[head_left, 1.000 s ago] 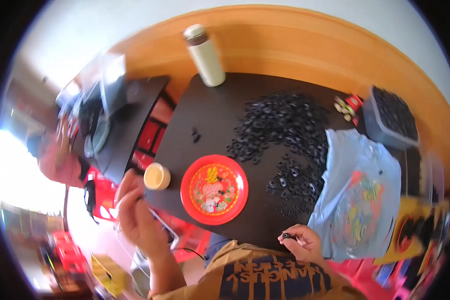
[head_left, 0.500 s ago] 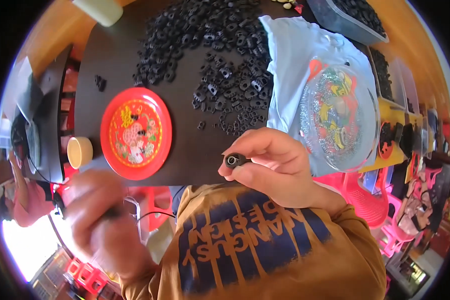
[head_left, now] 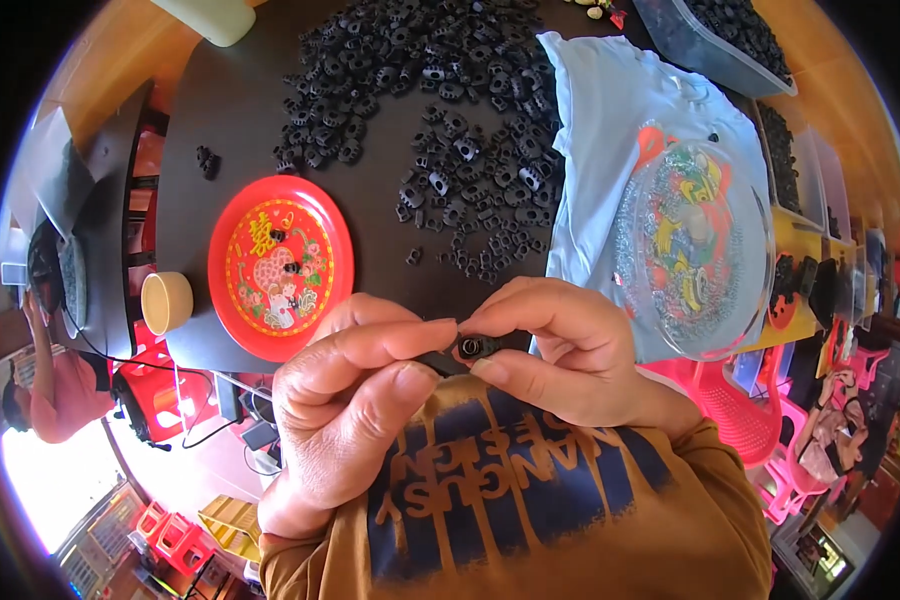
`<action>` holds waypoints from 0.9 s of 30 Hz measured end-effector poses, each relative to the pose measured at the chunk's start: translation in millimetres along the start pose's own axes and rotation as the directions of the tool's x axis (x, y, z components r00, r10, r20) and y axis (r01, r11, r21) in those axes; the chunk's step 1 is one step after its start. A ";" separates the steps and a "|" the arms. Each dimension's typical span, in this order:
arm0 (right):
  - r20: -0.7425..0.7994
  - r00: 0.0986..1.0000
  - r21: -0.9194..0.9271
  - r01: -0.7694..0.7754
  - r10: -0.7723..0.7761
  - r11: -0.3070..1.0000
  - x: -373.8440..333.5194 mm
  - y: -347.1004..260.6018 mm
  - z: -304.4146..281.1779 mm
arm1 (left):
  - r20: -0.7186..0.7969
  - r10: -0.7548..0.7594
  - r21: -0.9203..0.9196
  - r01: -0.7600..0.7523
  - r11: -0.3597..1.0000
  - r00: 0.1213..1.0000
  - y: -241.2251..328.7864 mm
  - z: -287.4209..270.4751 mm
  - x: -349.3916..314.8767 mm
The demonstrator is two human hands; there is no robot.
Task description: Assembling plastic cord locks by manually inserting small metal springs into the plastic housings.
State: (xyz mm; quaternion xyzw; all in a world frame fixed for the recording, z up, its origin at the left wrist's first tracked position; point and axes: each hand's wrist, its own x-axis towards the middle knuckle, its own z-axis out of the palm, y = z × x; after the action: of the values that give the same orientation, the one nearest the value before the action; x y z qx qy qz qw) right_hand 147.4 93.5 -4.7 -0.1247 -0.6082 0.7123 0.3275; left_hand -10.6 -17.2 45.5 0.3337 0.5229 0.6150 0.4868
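Thumb and fingers of my right hand [head_left: 565,350] pinch a small black plastic cord lock body [head_left: 474,347], its round opening turned up with a metal spring coil showing inside. Close against it on the left, my left hand [head_left: 345,410] is closed in a pinch on a small black plastic piece [head_left: 437,362], mostly hidden by the fingers. Beyond the hands, many loose black cord lock parts [head_left: 480,180] lie heaped on the dark table [head_left: 380,250]. To the right, a clear dish [head_left: 690,250] of small metal springs rests on a light blue cloth [head_left: 590,130].
A red patterned plate [head_left: 232,300] with a few black pieces stands left, beside a yellowish cup [head_left: 167,303]. Clear bins [head_left: 715,45] of black parts are at the far right. Pink chairs [head_left: 720,410] stand beyond the table's right side; another person [head_left: 65,395] is at the far left.
My left hand has come up and rightward from the lower left, and its fingertips now meet my right hand's. The right hand keeps hold of the cord lock body, slightly lower in view.
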 end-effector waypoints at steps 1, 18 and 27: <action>0.005 1.000 -0.003 -0.009 0.009 1.000 0.4 0.2 -0.6 | 0.009 0.002 -0.037 -0.001 0.999 1.000 -1.4 0.0 1.0; 0.103 0.988 -0.254 0.140 -0.117 0.957 8.4 -7.5 0.5 | 0.059 0.147 0.397 -0.159 0.904 0.987 0.0 -5.6 0.4; 0.048 0.995 -0.185 0.093 -0.086 0.978 6.1 -6.1 3.5 | 0.229 0.362 0.690 -0.413 0.595 0.904 4.1 -3.4 6.0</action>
State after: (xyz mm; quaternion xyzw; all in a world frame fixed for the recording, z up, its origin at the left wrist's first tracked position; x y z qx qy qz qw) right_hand 142.7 94.8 3.3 -0.1133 -0.6839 0.6387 0.3341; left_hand -16.5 -12.5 48.1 0.6232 0.6208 0.4376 0.1861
